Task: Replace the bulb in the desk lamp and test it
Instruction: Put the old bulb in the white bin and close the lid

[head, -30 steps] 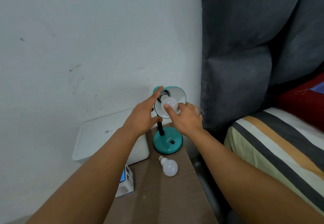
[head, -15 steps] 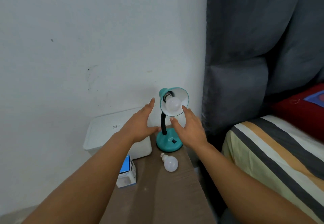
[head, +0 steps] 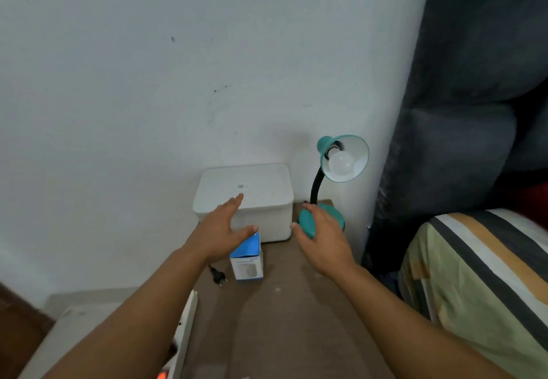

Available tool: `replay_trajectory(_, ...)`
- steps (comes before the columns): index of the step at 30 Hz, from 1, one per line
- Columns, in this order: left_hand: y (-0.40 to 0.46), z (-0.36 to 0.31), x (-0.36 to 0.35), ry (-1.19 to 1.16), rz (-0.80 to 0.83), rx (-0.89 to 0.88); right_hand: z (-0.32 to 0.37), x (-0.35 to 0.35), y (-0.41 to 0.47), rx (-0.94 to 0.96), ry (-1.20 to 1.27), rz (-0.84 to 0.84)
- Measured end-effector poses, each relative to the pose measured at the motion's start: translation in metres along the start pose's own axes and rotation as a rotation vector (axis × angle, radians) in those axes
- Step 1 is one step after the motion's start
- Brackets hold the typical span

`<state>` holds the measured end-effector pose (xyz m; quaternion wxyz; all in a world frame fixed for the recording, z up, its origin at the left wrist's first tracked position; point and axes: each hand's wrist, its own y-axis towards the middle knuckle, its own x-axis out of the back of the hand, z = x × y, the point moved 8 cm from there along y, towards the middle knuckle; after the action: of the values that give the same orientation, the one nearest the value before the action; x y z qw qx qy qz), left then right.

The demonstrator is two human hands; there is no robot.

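Observation:
A teal desk lamp [head: 344,157] stands at the back right of the brown bedside table [head: 284,313], its shade tilted toward me. A white bulb [head: 341,162] sits in its socket, unlit. My right hand [head: 321,237] hovers open, palm down, over the lamp's round teal base [head: 336,215] and covers part of it. My left hand [head: 224,229] is open with fingers spread, above a blue and white bulb box [head: 246,260]. A black plug [head: 218,277] lies on the table left of the box. The loose spare bulb is hidden behind my right hand.
A white lidded box [head: 244,197] stands against the wall left of the lamp. A dark grey padded headboard [head: 474,111] and a striped bed cover [head: 480,275] fill the right side. A white strip [head: 186,328] runs along the table's left edge.
Both hands have let go of the shade and bulb and dropped down toward the table. The view has swung left and down, bringing the plug into sight.

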<state>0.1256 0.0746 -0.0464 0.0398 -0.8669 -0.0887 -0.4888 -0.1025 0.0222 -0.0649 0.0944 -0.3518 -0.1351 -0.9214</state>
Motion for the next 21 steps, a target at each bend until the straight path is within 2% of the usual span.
replay_trajectory(6,-0.004,0.061,0.023,-0.054,-0.084,0.14,0.015,-0.029,0.026,0.052,-0.017,0.07)
replay_trajectory(13,0.023,0.113,0.033,-0.17,-0.111,0.287,-0.001,-0.053,0.083,-0.061,0.044,0.169)
replay_trajectory(21,0.058,0.13,0.022,-0.296,-0.045,0.283,-0.013,-0.086,0.122,-0.109,0.146,0.278)
